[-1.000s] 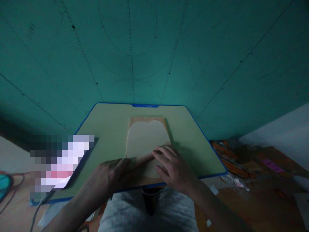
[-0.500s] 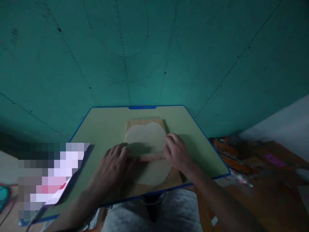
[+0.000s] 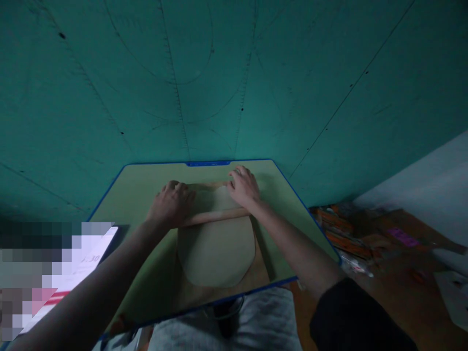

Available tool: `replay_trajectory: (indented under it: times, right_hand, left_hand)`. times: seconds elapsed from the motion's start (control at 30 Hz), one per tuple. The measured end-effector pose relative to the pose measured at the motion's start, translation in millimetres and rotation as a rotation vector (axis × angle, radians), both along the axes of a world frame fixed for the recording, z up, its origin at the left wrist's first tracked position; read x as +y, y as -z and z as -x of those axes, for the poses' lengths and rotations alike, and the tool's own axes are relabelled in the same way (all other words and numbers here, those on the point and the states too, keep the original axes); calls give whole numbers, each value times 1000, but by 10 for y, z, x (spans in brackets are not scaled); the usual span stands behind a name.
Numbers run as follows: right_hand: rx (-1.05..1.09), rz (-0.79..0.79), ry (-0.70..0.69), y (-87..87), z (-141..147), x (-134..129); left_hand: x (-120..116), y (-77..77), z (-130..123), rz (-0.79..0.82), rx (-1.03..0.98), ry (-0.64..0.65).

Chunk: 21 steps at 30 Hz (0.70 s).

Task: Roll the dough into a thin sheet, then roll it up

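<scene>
A thin sheet of pale dough (image 3: 217,253) lies spread over a wooden board (image 3: 261,270) in front of me. Across its far part rests a slim wooden rolling pin (image 3: 219,215), tilted slightly up to the right. My left hand (image 3: 173,202) bears on the pin's left end with the heel of the palm, fingers reaching forward past it. Over the right end lies my right hand (image 3: 244,187), its wrist above the pin and its fingers apart, loosely bent near the board's far edge. Neither hand has its fingers wrapped round the pin, whose ends are hidden.
Under the board is a pale green tabletop (image 3: 146,178) with blue edging, against a green wall (image 3: 219,97). A phone with a lit screen (image 3: 87,261), partly pixelated, stands at the left. Orange-brown clutter (image 3: 340,229) lies on the floor to the right.
Both hands have pushed forward, away from me, and the rolling pin has rolled toward the dough's far edge. It now sits under palms and wrists. The view has shifted slightly right.
</scene>
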State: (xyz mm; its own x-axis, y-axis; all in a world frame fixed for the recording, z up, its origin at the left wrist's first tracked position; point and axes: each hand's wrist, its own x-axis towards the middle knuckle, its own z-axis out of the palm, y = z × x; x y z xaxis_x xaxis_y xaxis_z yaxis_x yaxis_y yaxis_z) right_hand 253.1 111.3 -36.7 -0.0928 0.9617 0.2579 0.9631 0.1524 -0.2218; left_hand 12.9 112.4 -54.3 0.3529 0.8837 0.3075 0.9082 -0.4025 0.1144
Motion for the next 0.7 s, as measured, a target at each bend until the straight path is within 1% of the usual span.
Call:
replay_trajectory:
  times: [0.07,0.1,0.2,0.23,0.27,0.3,0.33,0.37,0.4,0.43,0.5,0.53,0.57,0.63,0.67,0.7]
  right_hand:
    - [9,-38,-67,18,-2,-295]
    - [12,-28,-110,36,-4,-495]
    - [-21,48,-235,95,-19,-1207]
    - [-45,64,-289,115,-26,-1445]
    - [-65,64,-328,136,-32,-1663]
    - [-75,56,-336,157,-38,-1844]
    - [-85,47,-345,179,-41,-1978]
    - [-96,31,-351,198,-42,-2053]
    - [-108,20,-350,212,-38,-2065]
    - [-121,13,-345,218,-30,-2017]
    - [-146,19,-312,202,0,-1777]
    - [-151,29,-282,181,19,-1621]
    - [-153,43,-247,154,37,-1467]
    - [-154,68,-190,99,63,-1246]
    - [-158,78,-185,80,68,-1208]
    - [-162,84,-199,69,66,-1230]
  left_hand:
    - [-283,46,12,-10,23,62]
    - [-481,65,27,-28,37,132]
    - [-1181,68,111,-137,69,323]
    - [-1408,53,149,-137,80,383]
    - [-1609,36,187,-147,97,417]
    - [-1772,21,223,-168,119,429]
    - [-1886,11,252,-177,141,431]
    - [-1942,9,271,-186,155,435]
    - [-1939,12,277,-191,161,442]
    - [-1880,19,268,-193,158,449]
    - [-1631,37,211,-190,135,446]
    - [-1473,44,169,-183,124,414]
    - [-1320,48,123,-171,117,356]
    - [-1099,53,45,-170,106,289]
    - [-1060,54,22,-165,106,275]
    - [-1079,55,13,-161,107,278]
